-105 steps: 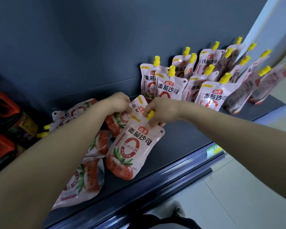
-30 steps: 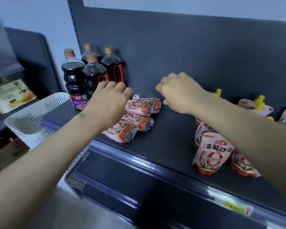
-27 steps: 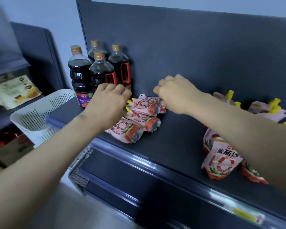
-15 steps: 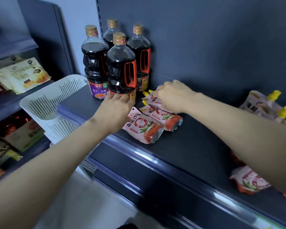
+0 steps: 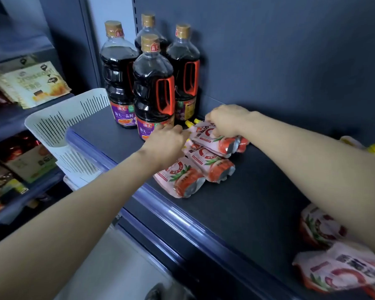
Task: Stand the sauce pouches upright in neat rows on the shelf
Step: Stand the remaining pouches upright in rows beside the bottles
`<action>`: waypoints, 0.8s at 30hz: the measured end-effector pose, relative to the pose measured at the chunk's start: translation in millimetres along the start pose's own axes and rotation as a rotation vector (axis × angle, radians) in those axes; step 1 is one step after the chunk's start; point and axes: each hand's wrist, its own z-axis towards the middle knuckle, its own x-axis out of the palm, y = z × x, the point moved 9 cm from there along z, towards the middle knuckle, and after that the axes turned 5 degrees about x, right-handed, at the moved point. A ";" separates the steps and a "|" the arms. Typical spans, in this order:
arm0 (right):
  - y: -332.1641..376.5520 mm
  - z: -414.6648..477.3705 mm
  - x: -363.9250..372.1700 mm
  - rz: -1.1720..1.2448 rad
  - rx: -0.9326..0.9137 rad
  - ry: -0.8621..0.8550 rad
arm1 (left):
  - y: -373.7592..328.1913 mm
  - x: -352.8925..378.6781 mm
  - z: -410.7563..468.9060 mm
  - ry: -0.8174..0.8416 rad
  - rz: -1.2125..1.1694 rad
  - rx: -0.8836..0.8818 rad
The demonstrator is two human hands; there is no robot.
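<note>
Right hand [image 5: 226, 120]: closing on the top pouch [image 5: 217, 138], lying flat beside the soy bottles [image 5: 153, 87].
Left hand [image 5: 167, 144]: grip state unclear.
Risk: the pouch slumping; soft base.

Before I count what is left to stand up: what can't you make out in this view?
- Left hand: fingers hidden behind it, grip on the lying pouches unclear.
- Right hand: covers the top pouch's spout end.
- Pouches at right: blurred, cut by the edge and hidden by the right forearm.
- Rear bottle: label hidden by the front bottles.
</note>
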 end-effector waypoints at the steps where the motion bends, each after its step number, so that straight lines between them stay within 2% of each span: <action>1: -2.6 4.3 2.6 0.030 -0.003 0.017 | 0.5 3.7 5.0 0.023 -0.026 -0.020; 5: -11.4 24.4 18.0 0.148 -0.010 0.117 | 5.7 27.0 20.2 0.143 -0.223 -0.142; 8: -14.4 38.3 31.8 0.173 0.008 0.187 | 11.4 45.0 26.8 0.211 -0.250 -0.221; 14: -5.8 54.3 43.7 0.349 -0.003 0.276 | 25.2 61.8 33.4 0.246 -0.353 -0.332; 19: 4.6 62.6 46.8 0.290 -0.045 0.305 | 28.4 74.1 36.0 0.293 -0.503 -0.385; 24: 7.3 66.3 51.4 0.237 -0.089 0.336 | 30.9 76.1 36.3 0.248 -0.589 -0.465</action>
